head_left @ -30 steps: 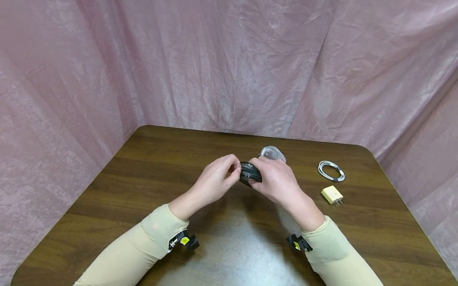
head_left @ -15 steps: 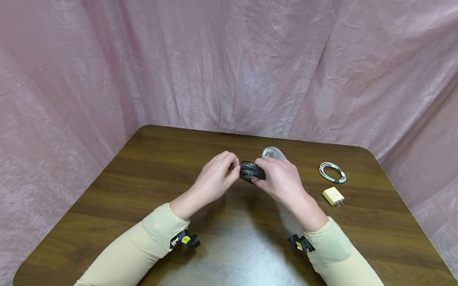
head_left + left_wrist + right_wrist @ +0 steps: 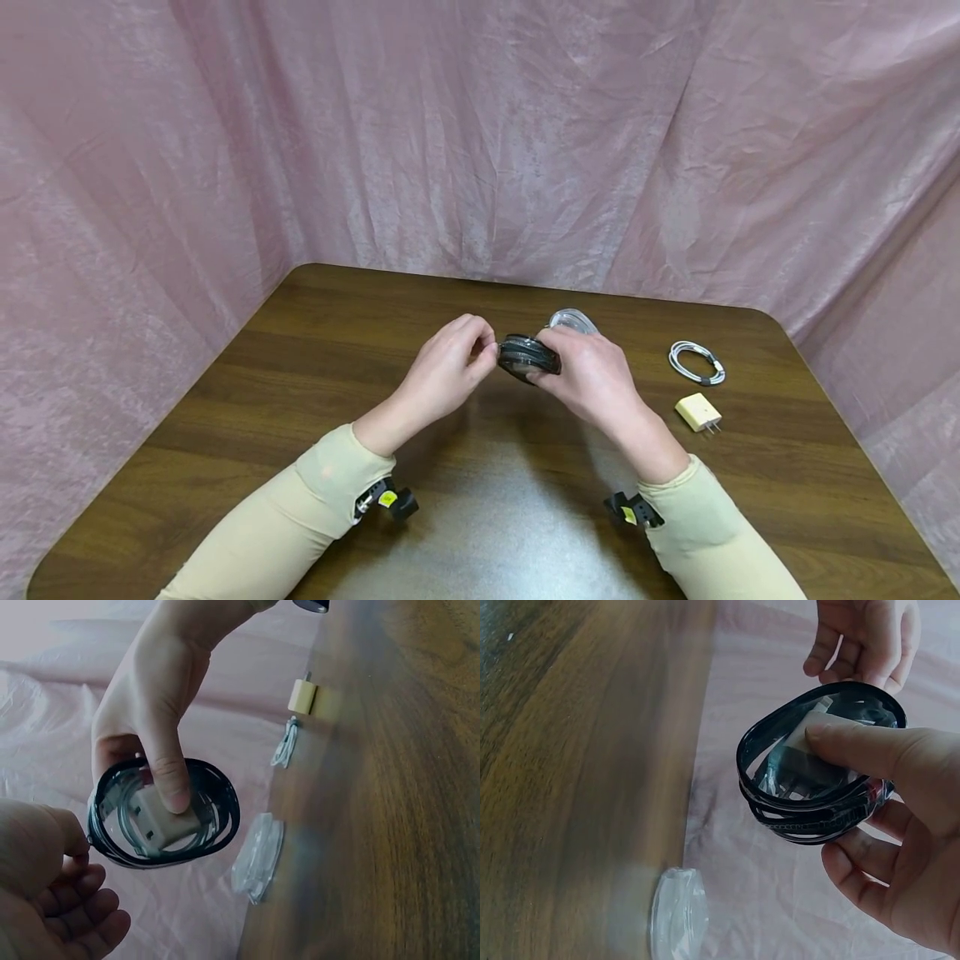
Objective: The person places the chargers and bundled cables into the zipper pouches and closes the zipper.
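My right hand (image 3: 592, 371) grips a small clear zip pouch (image 3: 519, 354) with black trim, held above the table. In the right wrist view the thumb presses the pouch's clear face, and the other fingers support it from below. Through the plastic of the pouch (image 3: 214, 851) show a white charger block (image 3: 154, 817) with two ports and a coiled cable. My left hand (image 3: 450, 362) pinches the black edge at the pouch's left end between thumb and index finger. What small part lies inside that pinch is hidden. Its other fingers curl loosely in the left wrist view.
Behind my right hand lies a clear plastic pouch (image 3: 573, 319), partly covered. A coiled white cable (image 3: 697, 363) and a pale yellow charger block (image 3: 697, 412) with metal prongs lie on the wooden table (image 3: 375, 308) to the right. Pink curtains (image 3: 480, 150) hang behind the table.
My left hand has shifted slightly left and away from me, still at the pouch's end. The black-trimmed pouch has turned, showing more of its length, and my right hand has shifted slightly right.
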`<state>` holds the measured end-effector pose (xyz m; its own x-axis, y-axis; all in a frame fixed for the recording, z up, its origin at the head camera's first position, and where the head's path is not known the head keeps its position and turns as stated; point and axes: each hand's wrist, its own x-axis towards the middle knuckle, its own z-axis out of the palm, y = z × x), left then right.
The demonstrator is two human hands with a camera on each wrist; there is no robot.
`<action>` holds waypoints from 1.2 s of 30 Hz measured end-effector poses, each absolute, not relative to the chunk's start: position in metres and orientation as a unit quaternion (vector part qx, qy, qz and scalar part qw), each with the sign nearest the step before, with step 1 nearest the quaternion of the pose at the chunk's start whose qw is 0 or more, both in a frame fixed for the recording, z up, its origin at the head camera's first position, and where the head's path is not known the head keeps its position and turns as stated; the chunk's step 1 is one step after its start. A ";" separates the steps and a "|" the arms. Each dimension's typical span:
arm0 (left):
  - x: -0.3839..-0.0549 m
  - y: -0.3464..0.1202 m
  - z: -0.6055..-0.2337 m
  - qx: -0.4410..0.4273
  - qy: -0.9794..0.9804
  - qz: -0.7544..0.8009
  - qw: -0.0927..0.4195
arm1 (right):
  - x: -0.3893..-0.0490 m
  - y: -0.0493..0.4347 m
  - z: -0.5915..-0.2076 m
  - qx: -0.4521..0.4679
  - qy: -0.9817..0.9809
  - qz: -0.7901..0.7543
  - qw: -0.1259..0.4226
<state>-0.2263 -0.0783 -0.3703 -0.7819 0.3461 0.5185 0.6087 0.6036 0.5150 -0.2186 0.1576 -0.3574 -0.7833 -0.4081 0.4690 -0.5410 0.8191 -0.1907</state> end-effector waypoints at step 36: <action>-0.212 -0.064 -0.375 -0.312 -0.875 -0.315 0.196 | -0.216 0.149 -0.365 0.268 -0.930 0.113 0.224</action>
<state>-0.2116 -0.0636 -0.3750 -0.7285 0.4217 0.5399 0.6691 0.6071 0.4286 -0.2159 0.1490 -0.3653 -0.7552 -0.4485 0.4780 -0.5498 0.8305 -0.0895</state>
